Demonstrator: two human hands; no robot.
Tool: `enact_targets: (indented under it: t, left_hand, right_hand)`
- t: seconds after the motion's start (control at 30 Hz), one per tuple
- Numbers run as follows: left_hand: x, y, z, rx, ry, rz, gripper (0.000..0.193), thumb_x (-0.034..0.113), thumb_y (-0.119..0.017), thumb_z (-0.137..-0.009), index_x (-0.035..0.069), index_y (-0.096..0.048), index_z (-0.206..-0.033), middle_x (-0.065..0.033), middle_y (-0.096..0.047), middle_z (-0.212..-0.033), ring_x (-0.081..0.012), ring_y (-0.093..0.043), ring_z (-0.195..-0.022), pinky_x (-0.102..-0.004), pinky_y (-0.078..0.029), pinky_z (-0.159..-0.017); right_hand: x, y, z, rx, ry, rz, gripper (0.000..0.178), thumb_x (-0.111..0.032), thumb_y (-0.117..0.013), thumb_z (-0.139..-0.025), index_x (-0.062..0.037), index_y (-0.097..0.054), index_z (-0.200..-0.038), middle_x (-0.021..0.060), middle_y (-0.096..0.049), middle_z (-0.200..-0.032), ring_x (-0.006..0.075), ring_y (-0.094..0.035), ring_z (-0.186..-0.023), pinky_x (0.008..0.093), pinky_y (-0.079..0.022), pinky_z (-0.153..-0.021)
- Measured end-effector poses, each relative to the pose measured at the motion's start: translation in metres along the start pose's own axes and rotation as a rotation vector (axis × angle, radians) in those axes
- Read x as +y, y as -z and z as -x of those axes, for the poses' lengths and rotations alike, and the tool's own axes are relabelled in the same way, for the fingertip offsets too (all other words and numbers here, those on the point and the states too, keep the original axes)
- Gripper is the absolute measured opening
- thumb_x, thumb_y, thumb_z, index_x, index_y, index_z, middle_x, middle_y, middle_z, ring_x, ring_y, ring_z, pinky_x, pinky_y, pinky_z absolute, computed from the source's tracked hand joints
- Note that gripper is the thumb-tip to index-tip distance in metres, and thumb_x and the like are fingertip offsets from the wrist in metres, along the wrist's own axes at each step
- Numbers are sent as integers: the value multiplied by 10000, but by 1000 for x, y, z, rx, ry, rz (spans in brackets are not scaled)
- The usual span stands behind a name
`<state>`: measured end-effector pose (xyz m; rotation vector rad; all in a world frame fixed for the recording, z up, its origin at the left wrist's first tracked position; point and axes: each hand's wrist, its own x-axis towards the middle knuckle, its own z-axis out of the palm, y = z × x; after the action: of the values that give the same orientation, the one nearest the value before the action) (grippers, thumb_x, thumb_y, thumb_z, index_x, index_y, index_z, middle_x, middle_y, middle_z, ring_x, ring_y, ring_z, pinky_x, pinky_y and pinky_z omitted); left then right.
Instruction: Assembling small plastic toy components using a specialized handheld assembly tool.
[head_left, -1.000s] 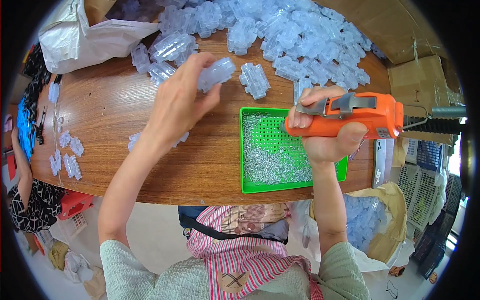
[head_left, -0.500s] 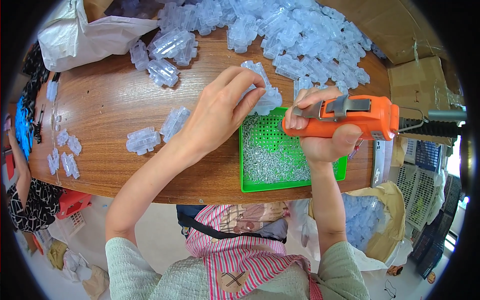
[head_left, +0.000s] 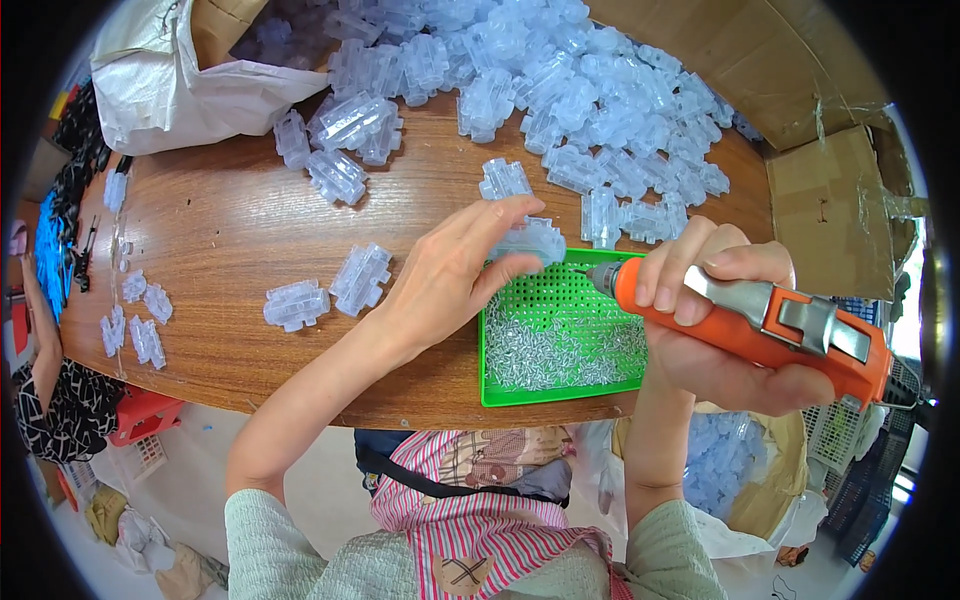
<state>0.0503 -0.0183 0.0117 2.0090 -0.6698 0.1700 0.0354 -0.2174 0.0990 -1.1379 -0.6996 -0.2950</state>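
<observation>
My left hand [head_left: 440,265] has its thumb and fingers around a clear bluish plastic block [head_left: 538,241], held at the far left corner of a green tray [head_left: 560,392]. In my right hand [head_left: 700,362] is an orange power screwdriver [head_left: 738,344] with a metal lever along its body. The driver's tip points left, close to the near side of the held block; whether they touch I cannot tell. Small silver screws [head_left: 560,350] lie heaped in the near part of the perforated tray. Just beyond my left fingers another clear block [head_left: 506,180] rests on the table.
A large pile of clear blocks [head_left: 600,90] covers the far table. Two blocks [head_left: 328,290] lie left of my left forearm. Cardboard [head_left: 830,190] stands at the right, a white sack [head_left: 190,95] at the far left. Below the table's right side is an open bag of clear pieces [head_left: 725,455].
The orange screwdriver has swung so its tip points at the block, and my right hand has shifted right and nearer. My left hand has come slightly nearer with the block. The view has shifted.
</observation>
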Motion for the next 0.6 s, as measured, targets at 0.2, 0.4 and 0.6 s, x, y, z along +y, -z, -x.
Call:
enact_targets:
  t: [0.2,0.4,0.6]
  left_hand:
    - [-5,-1,2,-34,93,152,672,104,-821,-693,82,-496,-1279,-125,-596,-1153,-256,-612,-1056,-364,-490,-909]
    - [6,28,-3,-1,-15,-10,602,92,-785,-670,66,-518,-1209,-122,-586,-1067,-250,-591,-957,-329,-480,-849]
    - [30,36,-10,-81,-57,-71,813,67,-754,-652,72,-394,-1382,-131,-592,-1018,-286,-564,-925,-372,-476,-820]
  right_hand:
    - [0,-9,-2,49,8,-21,916,-840,-464,-752,28,-546,-1033,55,-548,-703,163,-533,-655,293,-484,-531]
    - [-16,0,-3,8,-18,-50,877,-787,-516,-773,33,-549,-1084,55,-551,-737,175,-539,-712,295,-485,-575]
    - [-25,2,-3,24,1,14,871,-773,-522,-780,37,-561,-1098,42,-520,-703,170,-528,-692,295,-472,-550]
